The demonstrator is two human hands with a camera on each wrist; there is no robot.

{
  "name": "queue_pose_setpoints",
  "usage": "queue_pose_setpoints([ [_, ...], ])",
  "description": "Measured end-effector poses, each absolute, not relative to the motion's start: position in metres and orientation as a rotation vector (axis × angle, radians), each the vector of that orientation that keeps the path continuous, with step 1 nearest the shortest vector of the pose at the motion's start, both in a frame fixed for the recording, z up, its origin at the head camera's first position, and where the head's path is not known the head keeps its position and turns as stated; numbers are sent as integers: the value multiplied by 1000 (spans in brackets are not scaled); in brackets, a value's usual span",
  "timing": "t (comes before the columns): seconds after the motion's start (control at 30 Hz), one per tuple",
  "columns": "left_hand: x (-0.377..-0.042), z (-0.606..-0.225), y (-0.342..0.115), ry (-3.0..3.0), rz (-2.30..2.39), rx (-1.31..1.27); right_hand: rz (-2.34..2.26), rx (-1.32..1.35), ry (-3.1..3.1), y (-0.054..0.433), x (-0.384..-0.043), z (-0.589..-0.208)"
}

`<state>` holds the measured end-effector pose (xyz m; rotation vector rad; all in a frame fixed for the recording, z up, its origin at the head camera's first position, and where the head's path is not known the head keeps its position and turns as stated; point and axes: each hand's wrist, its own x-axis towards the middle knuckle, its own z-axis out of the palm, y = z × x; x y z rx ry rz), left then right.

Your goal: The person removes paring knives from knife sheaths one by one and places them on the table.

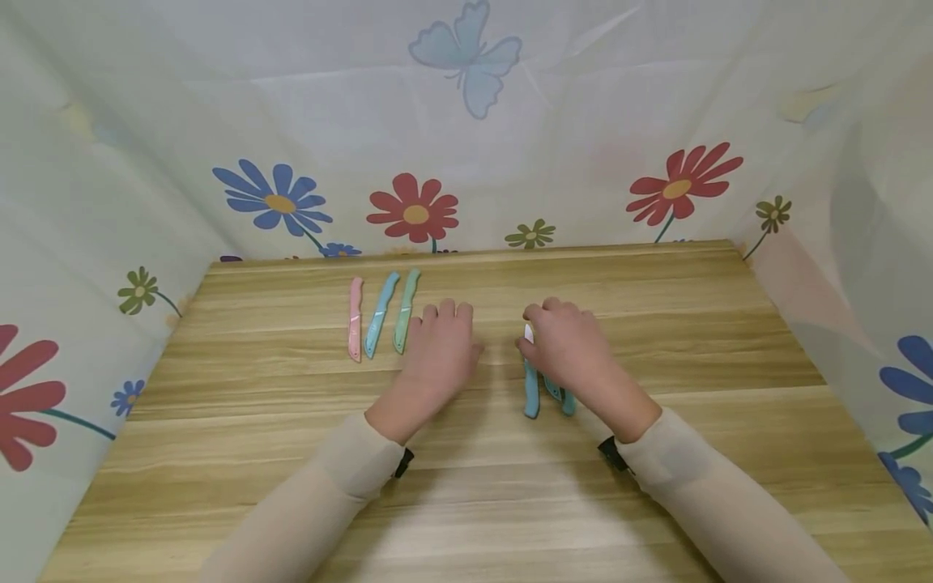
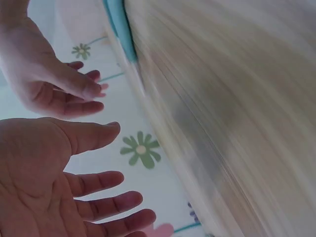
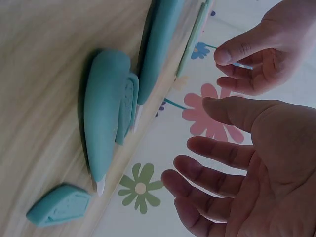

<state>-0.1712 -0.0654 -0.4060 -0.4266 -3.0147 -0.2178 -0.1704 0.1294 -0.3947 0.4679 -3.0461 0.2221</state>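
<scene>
My left hand (image 1: 440,348) hovers over the table just right of a green sheathed knife (image 1: 406,312), its fingers loosely extended and holding nothing. Further left lie a blue sheathed knife (image 1: 381,314) and a pink sheathed knife (image 1: 355,320). Above two teal-handled knives is my right hand (image 1: 572,344), fingers relaxed and apart from them in the right wrist view. One knife (image 1: 531,389) shows its white blade; the other knife (image 3: 106,116) is mostly hidden by the hand in the head view. A teal sheath (image 3: 128,108) lies between them, and another sheath (image 3: 59,205) lies nearby.
The wooden table (image 1: 481,494) is bordered by a white sheet (image 1: 568,121) printed with flowers and a butterfly at the back and both sides. Each wrist wears a dark strap partly under a beige sleeve.
</scene>
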Motion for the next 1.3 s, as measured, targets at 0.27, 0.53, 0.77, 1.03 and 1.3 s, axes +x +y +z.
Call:
queue_pose_setpoints([
  [0.27,-185,-407,-97,-2934,-102,-411,169,502,-3091,113,-172,-398],
  [0.53,-211,-404,-130,-2945,-23,-344,106,550,-3100,95,-174,-399],
  [0.77,-236,-407,-145,-2967,-48,-335,94,584,-3098,80,-176,-401],
  [1.03,-266,-408,-147,-2972,-29,-378,78,617,-3093,67,-172,-399],
  [1.3,-291,-408,-141,-3059,53,-341,44,637,-3097,59,-171,-401],
])
